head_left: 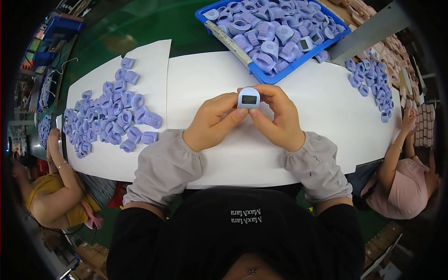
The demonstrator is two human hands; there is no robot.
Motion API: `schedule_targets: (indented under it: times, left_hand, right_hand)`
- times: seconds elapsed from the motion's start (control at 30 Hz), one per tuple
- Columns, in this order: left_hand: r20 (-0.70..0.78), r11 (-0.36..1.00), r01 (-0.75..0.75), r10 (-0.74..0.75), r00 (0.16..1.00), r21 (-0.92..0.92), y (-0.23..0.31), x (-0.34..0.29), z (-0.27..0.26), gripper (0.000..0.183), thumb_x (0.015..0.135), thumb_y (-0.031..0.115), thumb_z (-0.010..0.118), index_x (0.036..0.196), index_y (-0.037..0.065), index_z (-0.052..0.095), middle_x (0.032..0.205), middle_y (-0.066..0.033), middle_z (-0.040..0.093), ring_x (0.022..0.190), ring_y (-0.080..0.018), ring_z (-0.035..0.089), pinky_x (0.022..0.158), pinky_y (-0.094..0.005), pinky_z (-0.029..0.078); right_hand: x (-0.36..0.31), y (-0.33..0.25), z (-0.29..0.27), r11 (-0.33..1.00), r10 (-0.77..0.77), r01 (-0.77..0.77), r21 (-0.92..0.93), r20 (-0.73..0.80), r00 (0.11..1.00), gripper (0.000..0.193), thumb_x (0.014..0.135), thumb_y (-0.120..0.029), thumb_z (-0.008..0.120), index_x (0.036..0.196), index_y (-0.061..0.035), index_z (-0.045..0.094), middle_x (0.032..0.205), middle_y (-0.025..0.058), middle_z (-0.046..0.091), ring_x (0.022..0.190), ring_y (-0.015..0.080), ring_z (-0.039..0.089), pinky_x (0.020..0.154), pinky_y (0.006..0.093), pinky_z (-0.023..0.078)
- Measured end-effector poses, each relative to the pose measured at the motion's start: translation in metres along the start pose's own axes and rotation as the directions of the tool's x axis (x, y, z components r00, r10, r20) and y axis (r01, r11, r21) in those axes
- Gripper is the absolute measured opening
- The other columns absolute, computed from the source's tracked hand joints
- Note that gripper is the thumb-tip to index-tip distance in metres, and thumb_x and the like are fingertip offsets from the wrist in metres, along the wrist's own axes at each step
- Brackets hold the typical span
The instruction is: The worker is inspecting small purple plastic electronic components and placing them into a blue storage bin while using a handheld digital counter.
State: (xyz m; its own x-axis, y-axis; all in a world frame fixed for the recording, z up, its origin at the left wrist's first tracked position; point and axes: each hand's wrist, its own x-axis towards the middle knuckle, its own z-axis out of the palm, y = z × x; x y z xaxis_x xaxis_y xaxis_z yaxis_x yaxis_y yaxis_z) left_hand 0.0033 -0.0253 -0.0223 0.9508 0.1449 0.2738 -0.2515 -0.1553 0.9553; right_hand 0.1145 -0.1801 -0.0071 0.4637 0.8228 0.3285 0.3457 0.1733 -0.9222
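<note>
One lilac device [249, 99] tight between left hand [212, 122] and right hand [281, 119], free white paper [233, 161] below, blue tray rim [267, 80] beyond

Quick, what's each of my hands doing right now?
Left hand: closed, fingers gripping the left side of a small lavender digital device.
Right hand: closed, fingers gripping the right side of the same device.

Left hand [212, 122] and right hand [281, 119] both pinching one little lilac gadget [248, 93], grey screen [249, 99] showing, over white paper [242, 161]. Loose pile of similar ones [125, 117] off left, plus a blue tray [269, 79] totally heaped with more.
</note>
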Motion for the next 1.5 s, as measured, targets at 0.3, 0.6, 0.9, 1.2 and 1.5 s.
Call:
schedule_targets:
  times: [0.3, 0.6, 0.9, 1.2, 1.5]
  left_hand:
    - [-0.001, 1.000, -0.001, 0.001, 1.000, -0.011, -0.003, 0.001, 0.002, 0.019, 0.094, 0.013, 0.056, 0.107, 0.000, 0.060, 0.095, -0.0088, 0.063, 0.084, -0.0188, 0.059, 0.077, -0.0291, 0.047]
    - [0.001, 0.999, 0.019, -0.019, 1.000, -0.046, -0.001, 0.002, 0.000, 0.023, 0.097, 0.017, 0.052, 0.110, -0.001, 0.059, 0.094, -0.0080, 0.063, 0.084, -0.0146, 0.058, 0.076, -0.0276, 0.047]
    - [0.017, 0.990, 0.047, -0.045, 0.999, -0.133, -0.001, 0.002, 0.002, 0.030, 0.101, 0.024, 0.046, 0.110, -0.001, 0.059, 0.095, -0.0071, 0.063, 0.085, -0.0143, 0.058, 0.077, -0.0272, 0.047]
    - [0.012, 0.997, 0.021, -0.020, 1.000, -0.079, -0.001, 0.003, 0.004, 0.030, 0.101, 0.023, 0.044, 0.110, -0.001, 0.059, 0.096, -0.0080, 0.063, 0.085, -0.0152, 0.058, 0.078, -0.0273, 0.047]
    - [0.018, 0.991, 0.064, -0.062, 0.998, -0.121, 0.001, 0.005, 0.005, 0.031, 0.101, 0.022, 0.043, 0.109, -0.003, 0.059, 0.097, -0.0089, 0.063, 0.087, -0.0142, 0.058, 0.079, -0.0278, 0.048]
  right_hand:
    - [-0.001, 0.002, -0.001, 1.000, -0.002, 0.002, 0.003, -0.002, 1.000, 0.035, 0.086, 0.001, 0.058, 0.119, 0.0020, 0.048, 0.119, 0.0158, 0.059, 0.109, 0.0210, 0.057, 0.098, 0.0352, 0.043]
    - [0.001, 0.004, -0.004, 0.998, 0.003, -0.005, 0.057, 0.042, 0.999, 0.049, 0.086, 0.002, 0.056, 0.132, 0.0029, 0.042, 0.127, 0.0173, 0.056, 0.116, 0.0228, 0.055, 0.101, 0.0355, 0.041]
    - [0.001, 0.003, -0.007, 0.994, 0.067, -0.069, 0.088, 0.033, 0.997, 0.043, 0.087, -0.002, 0.058, 0.128, 0.0033, 0.048, 0.116, 0.0122, 0.060, 0.106, 0.0194, 0.058, 0.095, 0.0333, 0.044]
    - [0.000, 0.005, -0.008, 0.983, 0.095, -0.098, 0.157, 0.027, 0.995, 0.039, 0.087, 0.001, 0.058, 0.125, 0.0047, 0.049, 0.114, 0.0130, 0.059, 0.103, 0.0196, 0.059, 0.094, 0.0338, 0.046]
    - [0.001, 0.011, -0.005, 0.989, 0.048, -0.050, 0.142, 0.015, 0.999, 0.042, 0.086, 0.003, 0.060, 0.126, 0.0049, 0.048, 0.115, 0.0123, 0.058, 0.107, 0.0199, 0.058, 0.098, 0.0345, 0.044]
